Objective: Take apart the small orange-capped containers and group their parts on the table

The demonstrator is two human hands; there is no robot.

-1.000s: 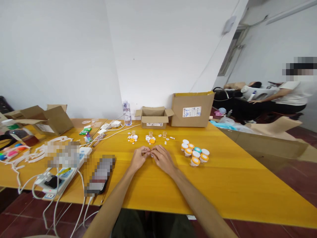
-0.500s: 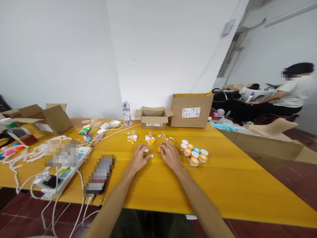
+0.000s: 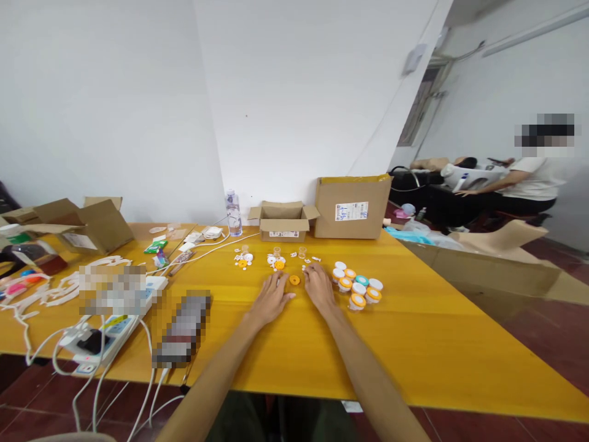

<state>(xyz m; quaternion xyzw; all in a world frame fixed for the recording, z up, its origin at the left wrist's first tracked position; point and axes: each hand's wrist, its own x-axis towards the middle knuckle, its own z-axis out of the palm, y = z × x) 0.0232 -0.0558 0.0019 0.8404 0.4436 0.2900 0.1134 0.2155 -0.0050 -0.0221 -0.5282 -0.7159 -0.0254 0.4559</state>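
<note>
A person seated at a yellow wooden desk (image 3: pixel 414 344), both bare forearms stretched forward over it. The left hand (image 3: pixel 270 299) lies palm down, its fingers (image 3: pixel 281 283) spread apart and flat on the wood, holding nothing; their tips reach just beside an orange cap (image 3: pixel 294 280). This orange cap rests on the desk in the gap between the two hands, near the middle of the desk, and I cannot tell whether either hand touches it. The right hand (image 3: pixel 319 288) is also palm down, fingers extended toward a scatter of small white pieces (image 3: pixel 305 267); whether the fingertips pinch one of them cannot be told from where I stand. Just to the right of that hand stands a cluster of small jars (image 3: pixel 356 286) with orange, white and teal lids, packed close together. Beyond the hands lie more loose caps and parts (image 3: pixel 276 261), then a small open cardboard box (image 3: pixel 283 221) and a larger closed carton (image 3: pixel 352 209) against the wall, with a clear bottle (image 3: pixel 233 213) to their left. On the left part of the desk are a power strip (image 3: pixel 99 334) with white cables, a dark phone (image 3: pixel 181 328) and another open box (image 3: pixel 94 226). At far right, well apart from the desk, a second person in a white shirt (image 3: pixel 536 178) bends over other work.
</note>
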